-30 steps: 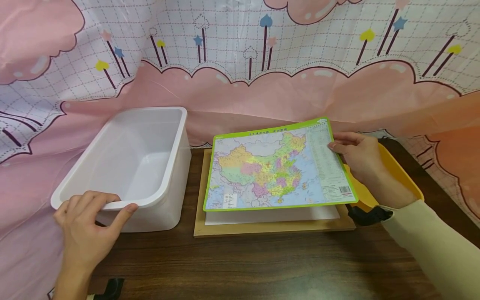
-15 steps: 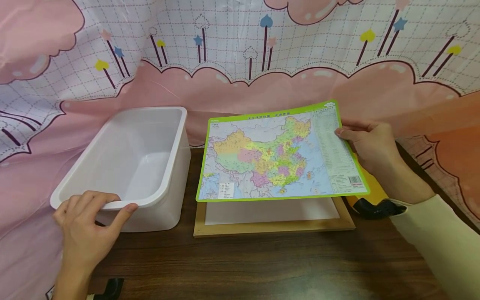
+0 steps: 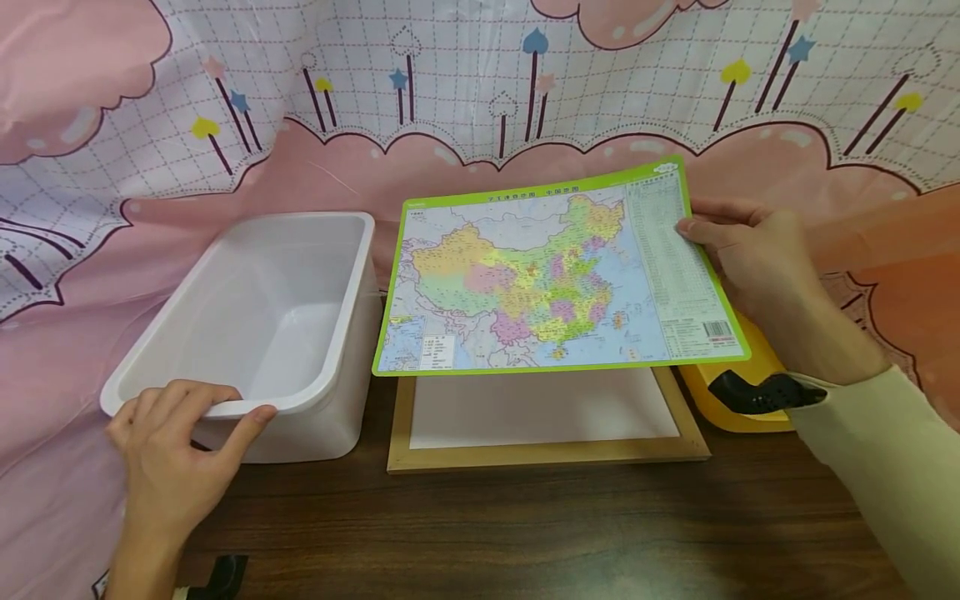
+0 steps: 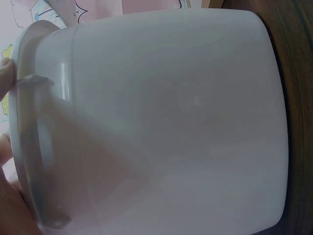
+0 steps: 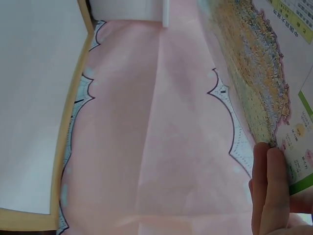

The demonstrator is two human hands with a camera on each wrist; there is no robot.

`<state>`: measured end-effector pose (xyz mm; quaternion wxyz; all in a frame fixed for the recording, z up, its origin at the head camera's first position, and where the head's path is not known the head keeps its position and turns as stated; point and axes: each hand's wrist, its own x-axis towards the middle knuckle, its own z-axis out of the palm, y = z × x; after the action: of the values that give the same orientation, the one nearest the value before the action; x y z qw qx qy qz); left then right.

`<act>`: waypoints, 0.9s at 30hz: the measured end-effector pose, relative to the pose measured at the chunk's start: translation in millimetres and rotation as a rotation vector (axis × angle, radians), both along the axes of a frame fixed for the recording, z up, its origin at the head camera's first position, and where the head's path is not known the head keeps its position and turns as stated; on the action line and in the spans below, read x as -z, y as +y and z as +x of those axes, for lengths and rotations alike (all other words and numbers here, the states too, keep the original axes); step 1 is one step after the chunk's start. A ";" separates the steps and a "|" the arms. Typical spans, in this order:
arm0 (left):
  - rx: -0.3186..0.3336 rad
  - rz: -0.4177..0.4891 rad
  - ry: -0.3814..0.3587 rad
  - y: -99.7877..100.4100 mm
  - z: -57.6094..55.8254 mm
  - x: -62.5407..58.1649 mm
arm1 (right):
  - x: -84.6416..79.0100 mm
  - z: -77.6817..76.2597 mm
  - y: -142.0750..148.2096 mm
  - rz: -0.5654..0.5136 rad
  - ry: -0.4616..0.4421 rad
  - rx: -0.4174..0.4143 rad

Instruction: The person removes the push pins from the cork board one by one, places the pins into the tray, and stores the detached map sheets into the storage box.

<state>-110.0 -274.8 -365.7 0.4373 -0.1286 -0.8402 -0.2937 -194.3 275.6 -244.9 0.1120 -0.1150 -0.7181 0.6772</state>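
A green-edged map sheet (image 3: 517, 283) hangs tilted above a wooden-framed white board (image 3: 547, 417). My right hand (image 3: 765, 258) pinches its right edge, thumb on the printed front and fingers behind. In the right wrist view, those fingers (image 5: 271, 186) lie against the sheet's back, which is printed as well. On the left stands a deep white plastic tub (image 3: 348, 333). My left hand (image 3: 176, 450) grips its near rim, with the fingers over the edge and the thumb on the outside. The left wrist view is mostly filled by the tub's outer wall (image 4: 186, 117).
A yellow tray (image 3: 738, 400) lies right of the framed board, partly hidden under the right forearm and the map. The dark wooden table (image 3: 510, 533) extends in front. A pink and white patterned cloth (image 3: 450, 108) hangs behind everything.
My right hand has lifted the map sheet up and away from the framed board, showing more of the white surface. The left hand stays on the tub's rim.
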 end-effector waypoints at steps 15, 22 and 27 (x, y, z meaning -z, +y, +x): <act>-0.001 0.001 -0.007 0.2 -0.4 0.8 | -13.6 -10.9 -39.2 -0.031 -0.010 -0.061; -0.005 0.004 -0.010 -0.1 0.3 2.0 | -20.8 -15.1 -72.2 -0.022 -0.032 -0.082; -0.004 -0.003 -0.009 0.0 0.1 1.2 | -24.0 -18.1 -95.4 -0.025 0.038 -0.111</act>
<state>-109.8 -274.8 -366.9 0.4339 -0.1262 -0.8430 -0.2919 -212.4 180.2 -220.9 0.0864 -0.0634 -0.7127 0.6933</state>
